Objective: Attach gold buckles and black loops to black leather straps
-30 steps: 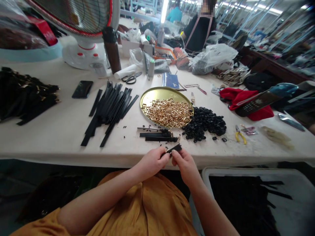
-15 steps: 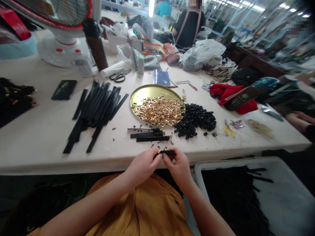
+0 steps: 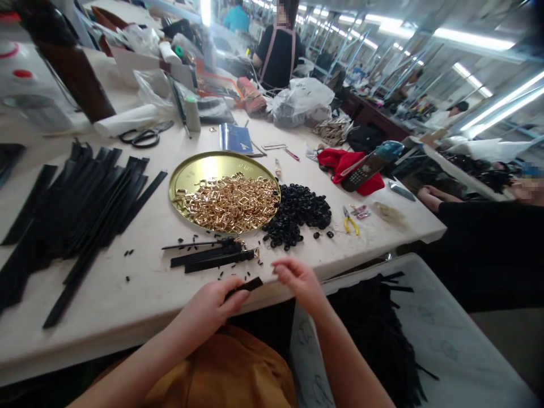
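My left hand is closed around a black strap, whose flat end sticks out to the right past the thumb. Apart from it, to the right, my right hand hovers over the table's front edge, fingers stretched loosely forward; I see nothing between them. Just beyond the hands lie a few black straps with gold buckles at their right ends. Behind them, a round gold tray holds a heap of gold buckles. A pile of small black loops sits against the tray's right side.
Long black straps are heaped at left. Scissors, a blue booklet, yellow-handled pliers and a red cloth lie farther around the table. Below right stands a white bin with black strips. Another person's arm rests at right.
My hands have parted: the right one has let go of the strap and moved away to the right. The left keeps the strap. The view has swung right.
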Demonstrator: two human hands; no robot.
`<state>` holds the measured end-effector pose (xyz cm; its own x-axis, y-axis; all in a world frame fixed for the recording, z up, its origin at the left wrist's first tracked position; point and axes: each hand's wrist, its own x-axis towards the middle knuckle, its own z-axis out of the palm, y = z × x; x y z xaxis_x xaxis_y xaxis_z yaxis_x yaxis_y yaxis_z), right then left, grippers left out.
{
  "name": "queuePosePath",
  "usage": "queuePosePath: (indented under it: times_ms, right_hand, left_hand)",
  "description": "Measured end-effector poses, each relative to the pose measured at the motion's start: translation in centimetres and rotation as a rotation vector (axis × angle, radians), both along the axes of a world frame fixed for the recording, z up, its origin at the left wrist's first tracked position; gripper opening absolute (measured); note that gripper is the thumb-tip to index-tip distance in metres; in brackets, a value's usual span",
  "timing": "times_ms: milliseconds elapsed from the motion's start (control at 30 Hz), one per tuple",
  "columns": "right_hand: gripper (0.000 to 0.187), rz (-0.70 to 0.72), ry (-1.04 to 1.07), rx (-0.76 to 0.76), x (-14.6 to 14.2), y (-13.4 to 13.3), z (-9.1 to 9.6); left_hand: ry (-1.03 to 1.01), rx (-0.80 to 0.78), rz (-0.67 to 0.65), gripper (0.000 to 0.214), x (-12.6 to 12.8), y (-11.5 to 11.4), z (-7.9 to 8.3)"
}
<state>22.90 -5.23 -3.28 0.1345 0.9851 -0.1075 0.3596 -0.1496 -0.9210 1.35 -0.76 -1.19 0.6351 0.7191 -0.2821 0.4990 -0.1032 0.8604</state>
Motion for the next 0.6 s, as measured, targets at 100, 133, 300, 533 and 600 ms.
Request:
queuePosePath:
  times_ms: [100, 133, 300, 533, 600]
  right_hand:
    - [0.018, -0.355, -0.593, 0.120, 7.0, 2.2, -1.3]
    - [0.019, -0.366, -0.742, 0.099, 8.9, 2.9, -1.6]
    - [0.012, -0.331, -0.755, 0.096, 12.7, 4.8, -2.1]
    - [0.025, -0.274, -0.356, 0.126, 5.3, 2.6, -0.8]
    - [0.026, -0.229, 0.125, 0.060, 1.6, 1.5, -0.1]
  left_hand:
    - [0.031, 0.022, 0.040, 0.030, 0.2, 0.2, -0.2]
    - [0.027, 0.015, 0.047, 0.030, 0.2, 0.2, -0.3]
    - [-0.005, -0.026, 0.029, 0.028, -0.1, -0.5, 0.0]
    - [-0.054, 0.019, 0.099, 0.029, -0.4, -1.2, 1.3]
    - [-0.105, 0.034, 0.127, 0.028, -0.1, -1.3, 1.6]
